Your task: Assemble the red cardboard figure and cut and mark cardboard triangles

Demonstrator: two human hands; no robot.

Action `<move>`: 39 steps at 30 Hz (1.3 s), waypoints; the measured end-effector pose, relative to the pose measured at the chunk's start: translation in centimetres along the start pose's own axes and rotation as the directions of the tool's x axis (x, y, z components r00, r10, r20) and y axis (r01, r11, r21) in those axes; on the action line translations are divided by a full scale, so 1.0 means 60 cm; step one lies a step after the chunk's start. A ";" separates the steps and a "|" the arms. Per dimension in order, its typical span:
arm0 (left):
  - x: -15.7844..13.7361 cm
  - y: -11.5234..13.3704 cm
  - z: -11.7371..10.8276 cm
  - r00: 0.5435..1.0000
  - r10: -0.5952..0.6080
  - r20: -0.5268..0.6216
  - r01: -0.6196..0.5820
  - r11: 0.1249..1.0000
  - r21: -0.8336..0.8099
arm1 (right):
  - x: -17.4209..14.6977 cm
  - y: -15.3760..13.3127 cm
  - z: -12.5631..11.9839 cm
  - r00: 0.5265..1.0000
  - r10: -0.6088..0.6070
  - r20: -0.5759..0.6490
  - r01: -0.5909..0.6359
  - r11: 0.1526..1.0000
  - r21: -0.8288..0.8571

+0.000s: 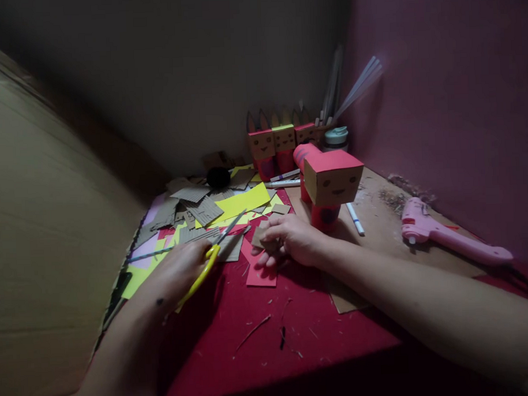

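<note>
My left hand (189,263) is closed on a pair of yellow-handled scissors (205,269), whose blades point up and away to the right. Over a red paper piece (262,276), my right hand (290,238) pinches a small piece of brown cardboard (261,237). Another small cardboard piece (281,209) lies just beyond those fingers. Right behind my right hand stands a red paper animal figure (332,181) with a boxy cardboard head and a drawn face.
Cardboard and yellow paper scraps (242,201) cover the left back of the red table (252,348). Several similar eared figures (262,145) stand at the wall beside a teal-lidded container (336,136). A pink glue gun (447,232) and white marker (355,219) lie at right.
</note>
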State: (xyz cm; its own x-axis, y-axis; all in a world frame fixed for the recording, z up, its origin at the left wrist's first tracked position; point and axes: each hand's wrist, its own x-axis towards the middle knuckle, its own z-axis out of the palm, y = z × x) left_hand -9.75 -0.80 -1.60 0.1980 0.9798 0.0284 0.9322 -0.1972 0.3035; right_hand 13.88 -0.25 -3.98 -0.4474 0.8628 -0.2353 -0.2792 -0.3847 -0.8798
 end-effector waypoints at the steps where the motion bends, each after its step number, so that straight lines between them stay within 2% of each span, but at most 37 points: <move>1: 0.000 -0.004 -0.003 1.000 -0.016 0.002 0.016 0.998 0.060 | -0.002 0.002 0.001 0.997 -0.019 0.068 0.021 0.999 -0.024; 3: -0.001 -0.008 -0.010 0.999 -0.037 -0.001 0.037 0.986 0.163 | -0.007 0.006 0.003 0.982 -0.051 0.182 0.059 0.998 -0.035; 5: 0.002 -0.001 -0.020 1.000 -0.024 -0.014 0.027 0.972 0.232 | -0.010 0.007 0.005 0.964 -0.030 0.264 0.040 0.999 -0.036; 8: 0.026 0.035 -0.025 0.998 0.050 -0.035 -0.038 0.960 0.276 | -0.013 0.007 0.005 0.892 0.045 0.450 -0.020 0.998 -0.059; 12: 0.107 0.118 0.007 0.970 0.239 0.047 -0.244 0.952 0.185 | -0.009 0.005 -0.001 0.748 0.095 0.657 -0.068 0.995 -0.067; 14: 0.155 0.156 0.031 0.945 0.312 0.097 -0.322 0.938 0.128 | -0.005 0.004 -0.004 0.708 0.103 0.699 -0.072 0.995 -0.074; 16: 0.195 0.181 0.050 0.913 0.377 0.158 -0.391 0.918 0.071 | -0.001 0.003 -0.007 0.692 0.082 0.717 -0.051 0.997 -0.065; 19: 0.233 0.196 0.064 0.868 0.425 0.257 -0.438 0.899 -0.005 | 0.004 0.002 -0.009 0.699 0.052 0.713 -0.037 0.999 -0.036; 21: 0.243 0.194 0.065 0.865 0.406 0.294 -0.412 0.910 -0.047 | 0.006 0.002 -0.011 0.703 0.057 0.709 -0.056 0.998 -0.025; 25: 0.228 0.177 0.042 0.922 0.305 0.240 -0.266 0.946 -0.183 | 0.007 0.002 -0.014 0.693 0.064 0.719 -0.063 0.998 -0.028; 28: 0.188 0.158 0.003 0.966 0.214 0.144 -0.143 0.911 -0.388 | 0.010 0.003 -0.017 0.698 0.039 0.715 -0.044 0.999 -0.011; 30: 0.152 0.144 -0.022 0.987 0.143 0.076 -0.082 0.847 -0.526 | 0.012 0.004 -0.019 0.732 0.018 0.681 -0.021 1.000 -0.003; 33: 0.097 0.126 -0.038 0.998 0.067 -0.004 -0.052 0.732 -0.679 | 0.013 0.007 -0.019 0.831 -0.029 0.556 -0.003 0.998 0.056; 35: 0.068 0.116 -0.033 0.997 0.036 -0.062 -0.070 0.662 -0.746 | 0.012 0.008 -0.018 0.883 -0.050 0.468 -0.001 0.994 0.108; 39: 0.039 0.099 -0.012 0.980 0.002 -0.197 -0.161 0.583 -0.796 | 0.009 0.007 -0.018 0.943 -0.102 0.316 0.053 0.986 0.157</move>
State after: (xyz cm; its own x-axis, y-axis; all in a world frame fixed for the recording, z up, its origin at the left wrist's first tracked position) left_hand -3.94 0.34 0.97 0.1361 0.9669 0.2159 0.2705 -0.2459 0.9308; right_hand 14.42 0.42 -4.91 -0.6624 0.7491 -0.0020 -0.4329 -0.3850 -0.8151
